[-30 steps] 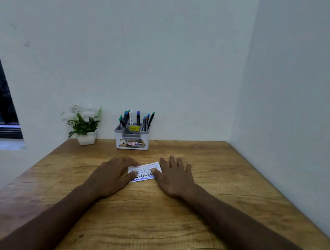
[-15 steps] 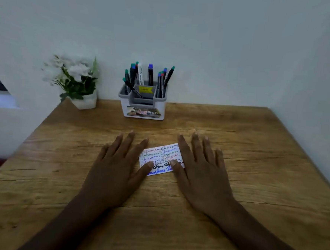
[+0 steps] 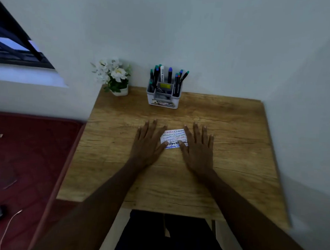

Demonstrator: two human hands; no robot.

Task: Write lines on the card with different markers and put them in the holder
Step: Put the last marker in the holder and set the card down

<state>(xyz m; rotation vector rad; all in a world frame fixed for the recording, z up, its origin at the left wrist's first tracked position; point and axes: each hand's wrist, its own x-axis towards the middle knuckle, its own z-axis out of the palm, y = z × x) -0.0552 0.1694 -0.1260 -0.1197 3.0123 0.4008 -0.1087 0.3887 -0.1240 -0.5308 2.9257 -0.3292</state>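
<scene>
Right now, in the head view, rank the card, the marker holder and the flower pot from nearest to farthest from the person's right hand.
1. card: touching the right hand, on its left.
2. marker holder: farther back, toward the wall.
3. flower pot: back left corner, farthest.

Both hands (image 3: 175, 144) flat, fingers spread

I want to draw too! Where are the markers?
In the head view, the markers stand in the holder at the table's far edge, by the wall, right of the flowers.
</scene>
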